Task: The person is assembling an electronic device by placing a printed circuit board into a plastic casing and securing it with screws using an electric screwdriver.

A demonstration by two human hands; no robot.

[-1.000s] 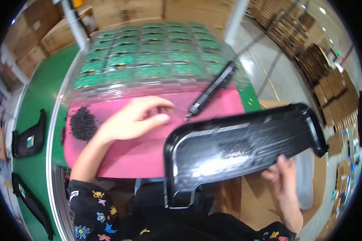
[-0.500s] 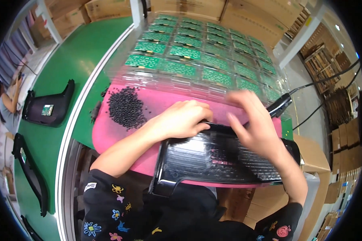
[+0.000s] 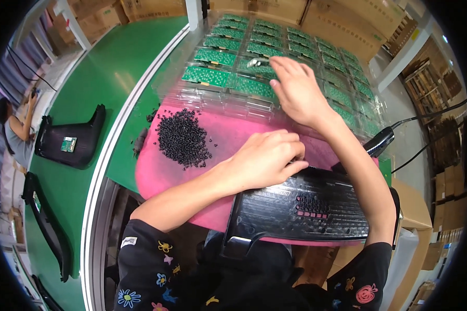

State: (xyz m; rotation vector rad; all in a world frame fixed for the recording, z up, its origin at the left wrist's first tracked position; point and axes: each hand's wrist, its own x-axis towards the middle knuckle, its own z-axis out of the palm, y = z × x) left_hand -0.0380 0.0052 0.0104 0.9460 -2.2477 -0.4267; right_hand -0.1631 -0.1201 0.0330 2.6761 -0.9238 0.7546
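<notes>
A black plastic housing (image 3: 275, 207) with ribs and small cut-outs lies on a pink mat (image 3: 155, 176) in front of me. My left hand (image 3: 270, 160) is closed at the housing's far edge, fingers curled and thumb against it. Farther off, my right hand (image 3: 301, 93) reaches over a clear plastic tray (image 3: 254, 110) filled with rows of green circuit boards (image 3: 206, 76). Its fingers stretch forward and the thumb stands apart, beside a board with silvery parts (image 3: 257, 63). Whether the fingertips touch that board cannot be made out.
A heap of small black screws (image 3: 181, 137) lies on the mat's left. At the right rests a black corded tool (image 3: 380, 141), like an electric screwdriver. Beyond a metal rail, more housings (image 3: 70, 137) lie on a green surface, where another person (image 3: 18, 129) sits. Cartons (image 3: 347, 26) stand behind.
My right hand has moved from above the housing, away from me, to over the circuit boards. My left hand stays at the housing's edge. The whole view has shifted slightly.
</notes>
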